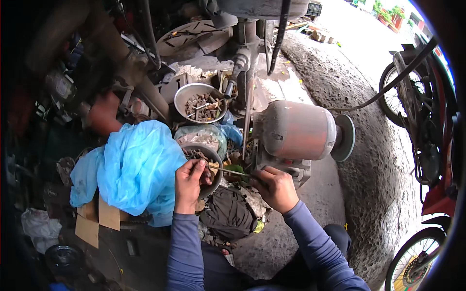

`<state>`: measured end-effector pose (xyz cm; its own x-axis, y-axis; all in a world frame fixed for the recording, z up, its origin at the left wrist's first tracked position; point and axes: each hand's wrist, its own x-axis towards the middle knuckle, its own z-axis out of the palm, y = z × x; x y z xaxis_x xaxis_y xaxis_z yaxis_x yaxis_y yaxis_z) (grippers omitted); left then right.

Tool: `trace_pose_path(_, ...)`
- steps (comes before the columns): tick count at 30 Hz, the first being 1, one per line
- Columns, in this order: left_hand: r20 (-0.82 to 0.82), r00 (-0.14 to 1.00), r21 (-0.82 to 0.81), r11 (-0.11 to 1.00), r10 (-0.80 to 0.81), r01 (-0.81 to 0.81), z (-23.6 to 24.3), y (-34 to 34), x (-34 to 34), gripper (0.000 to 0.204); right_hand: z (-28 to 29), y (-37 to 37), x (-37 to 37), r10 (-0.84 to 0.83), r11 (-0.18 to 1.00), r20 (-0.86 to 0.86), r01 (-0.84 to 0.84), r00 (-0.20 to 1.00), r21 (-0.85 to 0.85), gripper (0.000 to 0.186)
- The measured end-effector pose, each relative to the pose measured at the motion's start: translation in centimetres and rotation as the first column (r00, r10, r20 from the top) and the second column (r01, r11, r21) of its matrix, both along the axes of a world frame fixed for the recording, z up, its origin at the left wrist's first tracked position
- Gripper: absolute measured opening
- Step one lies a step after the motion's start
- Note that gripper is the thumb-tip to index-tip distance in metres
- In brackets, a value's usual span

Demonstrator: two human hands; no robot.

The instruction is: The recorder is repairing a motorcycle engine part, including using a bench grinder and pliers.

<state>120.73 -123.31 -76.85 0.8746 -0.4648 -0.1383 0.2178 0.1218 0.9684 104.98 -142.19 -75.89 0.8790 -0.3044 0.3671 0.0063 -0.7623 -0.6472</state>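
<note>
Between my hands runs a thin, straight metal rod [228, 170], nearly level. My left hand [188, 182] pinches its left end with thumb and fingers, over a dark metal bowl [218, 182] of small pieces. Closed round the rod's other end is my right hand [277, 189], just below the bench grinder's rounded grey-red motor [298, 130]. The grinder's disc-shaped wheel [344, 137] is at the motor's right. What the fingers cover of the rod is hidden.
Left of my hands lies a blue plastic bag [138, 167] over cardboard [87, 232]. Ahead stands a metal bowl [179, 99] of small metal bits, beside a machine's metal column [246, 68]. A dark cloth [228, 213] lies below my hands. A motorbike [429, 160] is far right.
</note>
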Motion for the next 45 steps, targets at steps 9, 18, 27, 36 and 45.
trace_pose_path(9,0.105,0.994,-0.029,0.999,0.029,-0.026,-1.2,-0.7,-0.1,0.019,-0.2,0.8,1.2,-0.074,0.997,0.026,0.075,0.997,-0.017,0.011)
trace_pose_path(18,0.411,0.912,0.117,0.992,0.001,-0.053,-2.1,-2.7,0.1,0.035,-1.3,0.3,2.0,-0.125,0.992,0.009,0.124,0.992,0.028,0.014)
trace_pose_path(27,0.396,0.917,0.133,0.986,0.040,-0.100,-2.6,-2.8,0.7,0.029,-1.1,0.8,2.5,-0.179,0.980,0.021,0.177,0.984,0.091,0.017)
trace_pose_path(36,0.235,0.969,0.049,0.995,0.075,-0.088,-2.6,-3.0,2.0,0.018,-1.9,-0.7,2.6,0.032,0.796,-0.324,0.172,0.946,0.581,0.029)
trace_pose_path(45,0.044,0.998,-0.036,0.998,0.047,-0.046,-3.5,-3.2,2.5,0.018,-1.2,0.2,2.2,-0.013,0.923,-0.136,0.065,0.991,0.380,0.021)
